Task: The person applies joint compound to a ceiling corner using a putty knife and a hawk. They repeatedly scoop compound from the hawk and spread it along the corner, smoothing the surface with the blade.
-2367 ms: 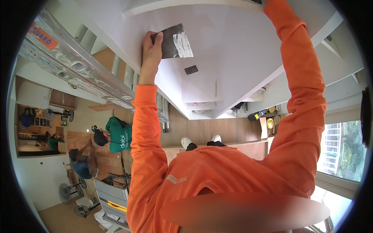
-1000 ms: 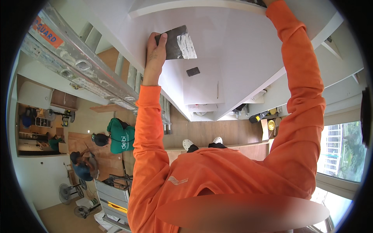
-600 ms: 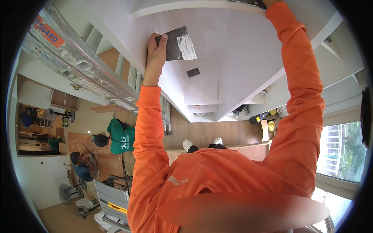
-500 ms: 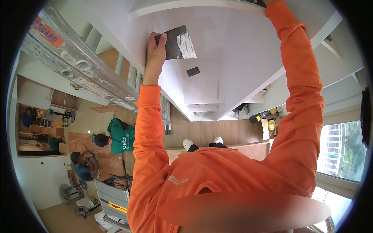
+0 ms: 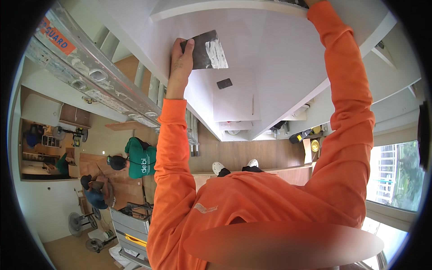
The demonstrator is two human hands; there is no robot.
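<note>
Dark plate (image 5: pixel 198 53) with white paste (image 5: pixel 216 55) is gripped by left hand (image 5: pixel 181 54), upper centre-left; right hand (image 5: pixel 310 2), cut off at top edge, cannot be judged. Paste seemingly being applied; plate best kept steady for reloading.

The dark plate (image 5: pixel 198 50) looks matt, its white paste (image 5: pixel 216 55) rough; smooth cabinet panel (image 5: pixel 288 49), crusted metal ladder (image 5: pixel 119 90), cloth sweatshirt (image 5: pixel 261 198).
</note>
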